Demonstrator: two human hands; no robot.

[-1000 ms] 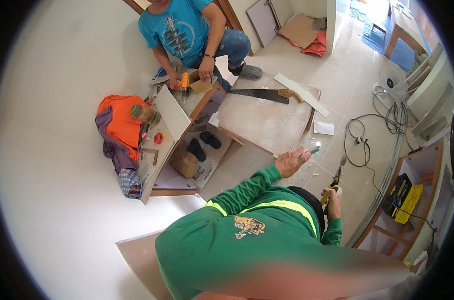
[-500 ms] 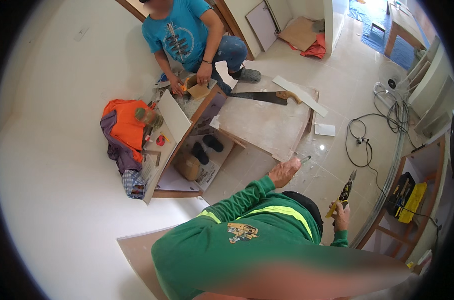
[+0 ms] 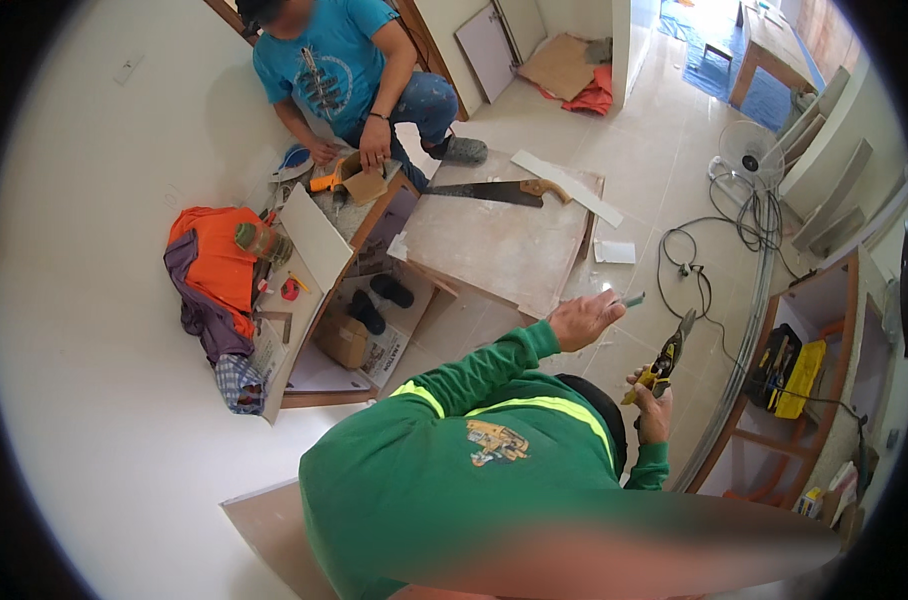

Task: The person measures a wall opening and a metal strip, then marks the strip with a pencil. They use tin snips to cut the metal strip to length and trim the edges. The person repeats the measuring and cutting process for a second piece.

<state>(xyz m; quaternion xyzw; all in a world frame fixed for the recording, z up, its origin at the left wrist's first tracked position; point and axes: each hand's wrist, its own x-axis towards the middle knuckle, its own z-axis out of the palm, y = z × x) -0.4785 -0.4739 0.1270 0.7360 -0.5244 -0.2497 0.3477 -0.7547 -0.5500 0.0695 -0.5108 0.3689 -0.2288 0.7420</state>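
My left hand (image 3: 584, 323), in a green sleeve, is closed on a short, narrow grey-green strip (image 3: 631, 299) that pokes out past the fingertips. What it is made of is hard to tell. My right hand (image 3: 655, 416) is wrapped round the yellow-and-black handles of a pair of tin snips (image 3: 664, 366), whose grey blades point up and away. Snips and strip are close together but apart, both held above the tiled floor.
A handsaw (image 3: 494, 191) lies on a dusty board (image 3: 494, 240) ahead. Far left, a person in a blue shirt (image 3: 336, 75) crouches at a cabinet (image 3: 319, 330) bearing clothes and tools. At right are a coiled cable (image 3: 749, 225), a fan (image 3: 752, 160) and shelving with a toolbox (image 3: 779, 365).
My two hands have come closer together, the left one rising and the snips moving left toward it. The view has turned slightly right. The other person's hand has shifted off an orange object.
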